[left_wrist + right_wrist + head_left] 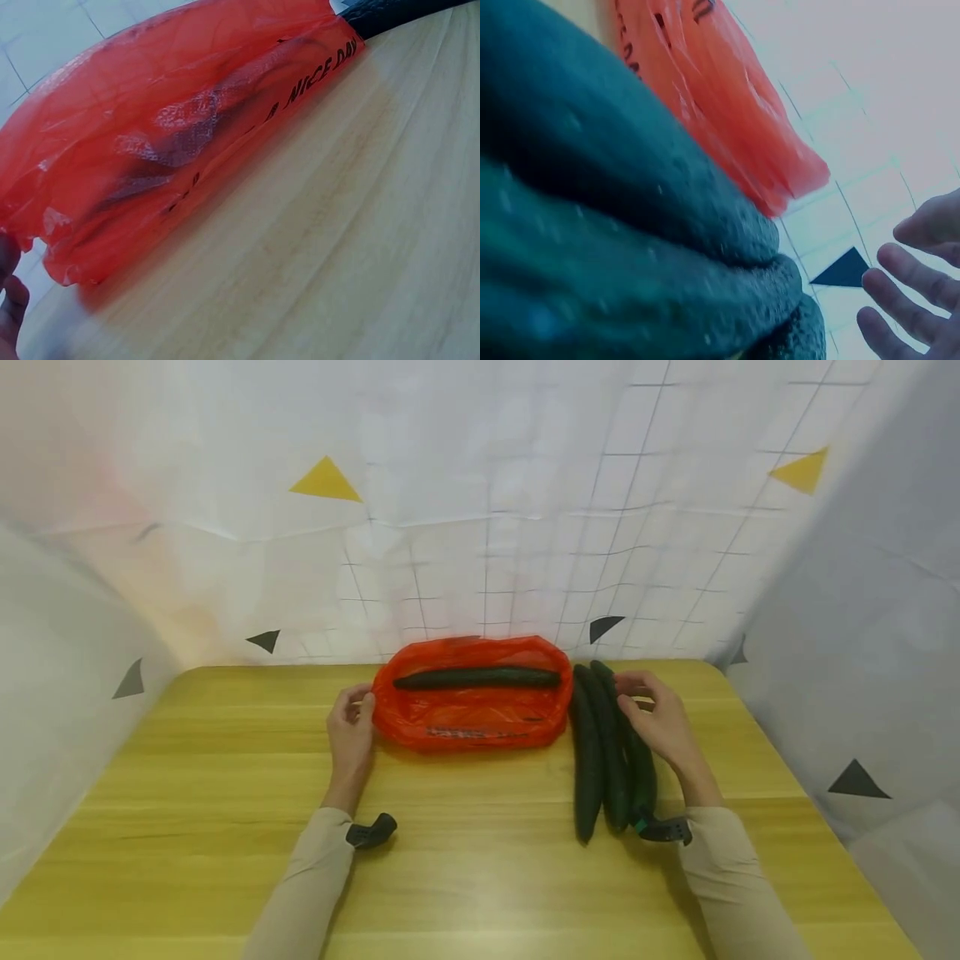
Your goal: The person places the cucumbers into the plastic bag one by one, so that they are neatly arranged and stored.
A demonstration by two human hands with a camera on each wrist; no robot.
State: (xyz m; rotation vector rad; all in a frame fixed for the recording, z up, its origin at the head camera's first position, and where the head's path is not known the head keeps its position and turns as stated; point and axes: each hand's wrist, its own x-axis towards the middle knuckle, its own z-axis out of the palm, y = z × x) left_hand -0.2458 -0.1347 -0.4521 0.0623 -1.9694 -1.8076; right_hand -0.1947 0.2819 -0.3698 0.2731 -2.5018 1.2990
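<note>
A red plastic bag lies on the table, its mouth spread wide. Inside it rests one dark green cucumber lengthwise. Against the bag's left end, my left hand has its fingers loosely bent; the left wrist view shows a gap between thumb and finger beside the bag. Three cucumbers lie side by side right of the bag, pointing away from me. My right hand hovers over the rightmost one with parted fingers. In the right wrist view those fingers are apart from the cucumbers and hold nothing.
The wooden table runs back to a white sheet with grid lines and triangle marks. White sheets also stand along both sides. Black wrist devices sit at both cuffs, the right one close to the cucumbers' near ends.
</note>
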